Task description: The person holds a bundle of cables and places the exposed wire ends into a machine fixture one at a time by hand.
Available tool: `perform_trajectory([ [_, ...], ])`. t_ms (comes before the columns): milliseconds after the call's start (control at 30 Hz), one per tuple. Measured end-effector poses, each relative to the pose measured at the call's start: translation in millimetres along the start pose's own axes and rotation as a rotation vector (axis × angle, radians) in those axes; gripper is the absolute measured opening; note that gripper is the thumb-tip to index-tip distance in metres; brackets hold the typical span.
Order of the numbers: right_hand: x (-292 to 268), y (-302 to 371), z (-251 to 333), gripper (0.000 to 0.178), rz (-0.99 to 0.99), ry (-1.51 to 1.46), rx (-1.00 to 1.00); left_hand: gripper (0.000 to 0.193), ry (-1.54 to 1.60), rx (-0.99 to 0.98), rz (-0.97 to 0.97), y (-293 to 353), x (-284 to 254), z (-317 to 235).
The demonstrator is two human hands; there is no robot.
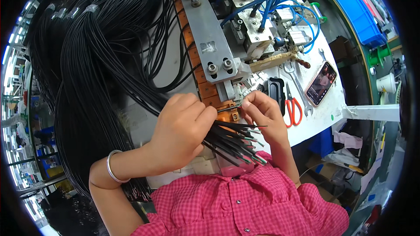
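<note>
My left hand (183, 126) is closed around a bundle of thin black cables (227, 142), low in front of the orange block. Their cut ends fan out to the right below my fingers, some showing green and white inner wires. My right hand (266, 116) pinches at the tip of a single dark cable (227, 108), which runs across from my left fingers. Exactly what lies between the right fingertips is too small to make out. Both hands are beside the end of the orange block strip (225, 114), just below the metal press arm (205, 35).
More black cables (83, 83) hang in a thick mass at the left. Metal blocks with blue air hoses (267, 8) stand at the back. Red-handled scissors (294, 111), a black tray (276, 91), a wrench (298, 81) and a phone (321, 83) lie at right.
</note>
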State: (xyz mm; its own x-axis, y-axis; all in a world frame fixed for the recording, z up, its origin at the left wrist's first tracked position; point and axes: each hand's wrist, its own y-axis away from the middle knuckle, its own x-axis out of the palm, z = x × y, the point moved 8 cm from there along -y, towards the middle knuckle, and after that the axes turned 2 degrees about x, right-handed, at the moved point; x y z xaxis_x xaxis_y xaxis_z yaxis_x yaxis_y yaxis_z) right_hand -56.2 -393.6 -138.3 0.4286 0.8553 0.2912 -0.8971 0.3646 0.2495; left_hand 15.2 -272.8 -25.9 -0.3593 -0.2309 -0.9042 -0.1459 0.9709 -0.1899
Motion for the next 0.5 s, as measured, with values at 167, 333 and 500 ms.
perform_trajectory([
  [167, 3, -2, -5, 0.012, 0.156, -0.027, 0.175, 0.035, -0.005, -0.009, 0.078, 4, 8, 0],
  [333, 1, 1, -5, 0.006, 0.078, 0.038, 0.16, 0.039, -0.078, 0.037, 0.054, 3, 9, -4],
  [500, -10, 10, 15, 0.009, -0.157, 0.247, -0.168, 0.043, -0.037, -0.006, 0.085, 3, 12, -1],
])
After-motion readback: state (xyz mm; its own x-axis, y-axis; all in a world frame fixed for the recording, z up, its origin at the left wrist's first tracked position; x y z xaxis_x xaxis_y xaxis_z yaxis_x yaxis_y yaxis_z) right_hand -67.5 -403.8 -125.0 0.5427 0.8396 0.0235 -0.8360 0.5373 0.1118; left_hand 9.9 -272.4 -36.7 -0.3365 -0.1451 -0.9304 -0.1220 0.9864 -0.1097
